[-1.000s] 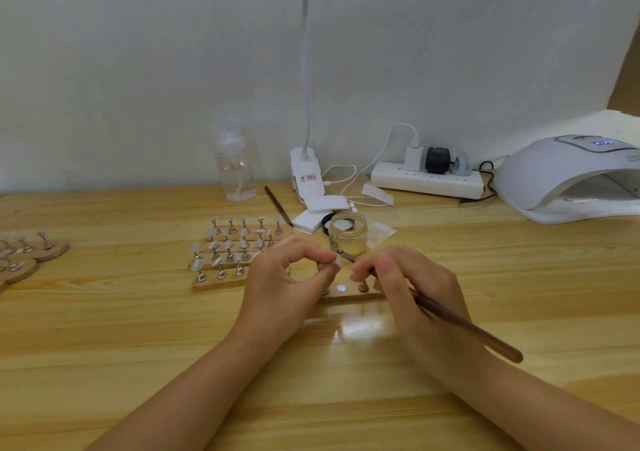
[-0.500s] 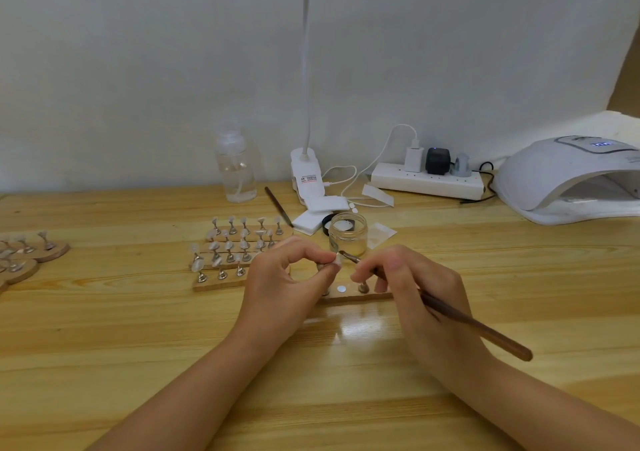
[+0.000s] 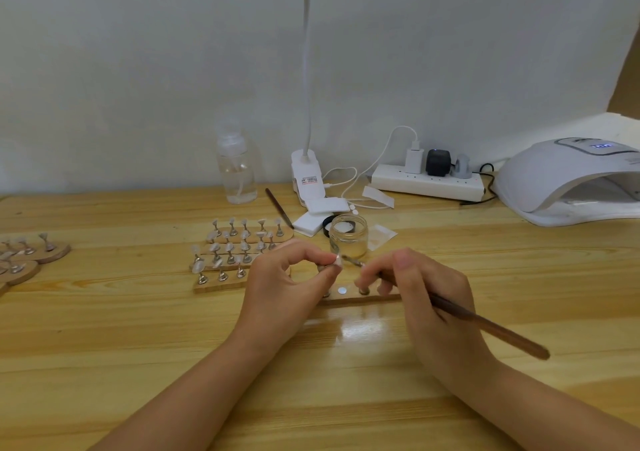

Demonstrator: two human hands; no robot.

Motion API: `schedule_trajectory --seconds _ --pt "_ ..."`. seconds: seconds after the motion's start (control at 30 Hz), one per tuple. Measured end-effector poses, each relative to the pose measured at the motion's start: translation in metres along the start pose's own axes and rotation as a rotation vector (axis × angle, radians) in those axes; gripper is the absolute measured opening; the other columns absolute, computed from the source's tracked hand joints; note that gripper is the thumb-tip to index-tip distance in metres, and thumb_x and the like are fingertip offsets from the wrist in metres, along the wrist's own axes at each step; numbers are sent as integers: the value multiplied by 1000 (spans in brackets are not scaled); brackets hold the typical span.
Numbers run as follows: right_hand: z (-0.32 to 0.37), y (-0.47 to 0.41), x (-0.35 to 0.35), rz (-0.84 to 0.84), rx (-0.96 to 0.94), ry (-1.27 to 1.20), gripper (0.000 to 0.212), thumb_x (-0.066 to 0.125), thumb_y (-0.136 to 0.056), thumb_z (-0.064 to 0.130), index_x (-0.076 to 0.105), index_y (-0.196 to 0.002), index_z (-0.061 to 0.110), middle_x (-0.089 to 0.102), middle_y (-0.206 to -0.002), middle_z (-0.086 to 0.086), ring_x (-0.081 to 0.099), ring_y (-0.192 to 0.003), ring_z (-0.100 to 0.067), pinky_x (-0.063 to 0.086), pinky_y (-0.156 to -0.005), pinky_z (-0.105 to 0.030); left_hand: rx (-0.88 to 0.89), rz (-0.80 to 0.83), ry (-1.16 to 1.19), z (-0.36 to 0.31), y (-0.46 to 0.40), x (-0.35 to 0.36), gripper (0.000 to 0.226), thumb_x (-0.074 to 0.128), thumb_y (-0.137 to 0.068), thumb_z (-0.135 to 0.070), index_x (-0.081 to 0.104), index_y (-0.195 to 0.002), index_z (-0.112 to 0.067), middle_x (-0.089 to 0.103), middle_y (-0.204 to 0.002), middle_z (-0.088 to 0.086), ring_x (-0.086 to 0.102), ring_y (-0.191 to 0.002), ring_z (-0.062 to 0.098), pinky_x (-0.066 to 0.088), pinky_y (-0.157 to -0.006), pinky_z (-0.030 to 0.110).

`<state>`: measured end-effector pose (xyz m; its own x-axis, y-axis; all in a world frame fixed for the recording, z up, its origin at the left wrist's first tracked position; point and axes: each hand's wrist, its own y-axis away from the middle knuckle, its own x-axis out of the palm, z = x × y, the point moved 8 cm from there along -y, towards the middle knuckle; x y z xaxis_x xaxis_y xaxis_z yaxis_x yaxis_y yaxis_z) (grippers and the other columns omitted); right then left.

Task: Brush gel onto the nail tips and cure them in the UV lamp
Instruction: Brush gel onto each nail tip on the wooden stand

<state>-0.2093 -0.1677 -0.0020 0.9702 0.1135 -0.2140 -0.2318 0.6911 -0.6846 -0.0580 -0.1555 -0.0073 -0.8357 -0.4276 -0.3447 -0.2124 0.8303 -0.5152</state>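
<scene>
Brush (image 3: 460, 315) tip meets nail tip (image 3: 337, 261), handle slanting back right.
Left hand (image 3: 291, 288) pinches tip; right hand (image 3: 422, 294) grips brush.

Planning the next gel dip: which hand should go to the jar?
Right. The right hand already holds the brush, whose tip is just in front of the open jar; the left hand pinches the nail tip.

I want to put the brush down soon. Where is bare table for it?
Bare wood lies right of the right hand, in front of the UV lamp. Another patch lies between the round stands and the nail-tip strips. Around the gel jar it is crowded.
</scene>
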Motion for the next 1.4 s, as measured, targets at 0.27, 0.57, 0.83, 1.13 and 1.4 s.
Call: schedule_trajectory --seconds 0.27,0.57,0.83,1.13,1.4 --pt "-3 -1 1 14 25 -5 40 32 -90 35 65 -74 19 66 -69 5 59 -68 -3 44 -64 -13 2 4 2 1 -1 1 17 74 -71 -8 68 -70 -24 68 -73 -6 62 -74 1 48 -76 19" --pt "1 -2 4 31 -38 86 40 32 -91 33 65 -74 20 64 -68 10 59 -69 -3 46 -65 -19 24 1 9 2 -2 2 23 74 -70 -7 66 -69 -28 67 -73 -6 61 -73 1 47 -75 18" --pt "1 -2 3 33 -30 86 36 32 -90 34 62 -73 24 63 -66 10 58 -68 0 42 -64 -12 36 -1 12 2 -2 2 24 75 -70 -6 66 -69 -28 66 -71 -7 60 -72 1 46 -74 14" --pt "0 -2 3 36 -33 92 35 35 -90 34 63 -72 24 65 -65 8 61 -69 -6 49 -64 -27 37 9 5 0 -1 2 21 74 -70 -6 67 -70 -25 66 -73 -6 60 -73 1 47 -75 17" --pt "0 -1 5 45 -12 73 36 33 -89 35 62 -72 25 65 -66 7 59 -69 -3 44 -66 -17 31 10 8 1 -2 2 21 74 -71 -6 66 -70 -25 66 -73 -6 61 -75 4 47 -76 19"
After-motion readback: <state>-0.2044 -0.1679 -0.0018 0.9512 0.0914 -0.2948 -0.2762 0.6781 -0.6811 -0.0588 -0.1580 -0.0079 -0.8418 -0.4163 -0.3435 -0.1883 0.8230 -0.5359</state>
